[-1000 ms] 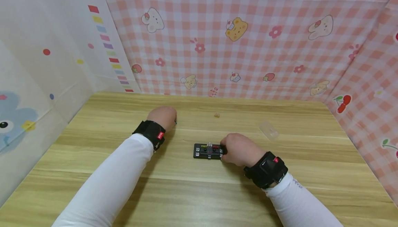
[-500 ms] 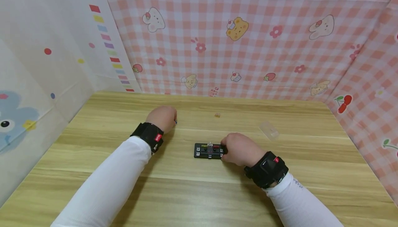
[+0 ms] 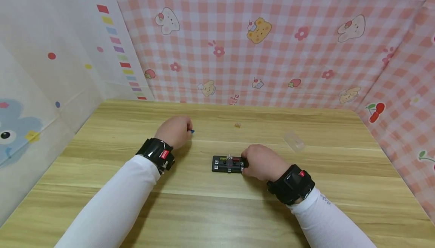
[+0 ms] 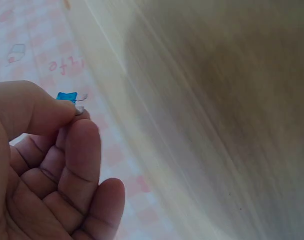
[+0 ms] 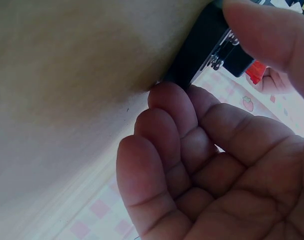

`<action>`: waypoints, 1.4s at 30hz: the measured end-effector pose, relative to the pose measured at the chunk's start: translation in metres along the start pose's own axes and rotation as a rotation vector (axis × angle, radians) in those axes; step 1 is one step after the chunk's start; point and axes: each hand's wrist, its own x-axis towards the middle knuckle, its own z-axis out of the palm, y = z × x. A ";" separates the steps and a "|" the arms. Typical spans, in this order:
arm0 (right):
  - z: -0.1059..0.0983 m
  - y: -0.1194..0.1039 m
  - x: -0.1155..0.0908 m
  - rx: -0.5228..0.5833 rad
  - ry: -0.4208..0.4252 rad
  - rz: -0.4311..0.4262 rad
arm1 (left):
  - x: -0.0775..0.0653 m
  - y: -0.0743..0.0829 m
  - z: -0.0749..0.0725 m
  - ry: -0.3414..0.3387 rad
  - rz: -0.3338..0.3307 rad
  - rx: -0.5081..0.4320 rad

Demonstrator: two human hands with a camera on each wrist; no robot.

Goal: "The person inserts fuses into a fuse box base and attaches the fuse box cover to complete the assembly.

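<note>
My left hand (image 3: 175,131) pinches a small blue blade fuse (image 4: 66,97) between thumb and index finger, above the left part of the table. Two metal prongs of the fuse stick out past the fingertips in the left wrist view. A black fuse block (image 3: 221,164) with metal terminals and yellow and red marks lies in the middle of the table. My right hand (image 3: 263,163) grips its right end, thumb on one side and fingers on the other. That end is hidden by the fingers in the head view. The block's dark side (image 5: 197,47) shows close up in the right wrist view.
A small amber piece (image 3: 237,125) lies on the wooden table (image 3: 210,210) behind the fuse block. Right of it rests a flat clear plastic piece (image 3: 294,142). Patterned cloth (image 3: 234,59) rises along the table's back and sides.
My left hand has drawn back slightly to the left and turned, so more of the blue fuse shows. The right hand and the fuse block stay in place.
</note>
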 end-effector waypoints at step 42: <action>-0.002 -0.002 -0.001 -0.006 -0.009 -0.007 | -0.062 0.061 0.031 0.015 0.177 -0.255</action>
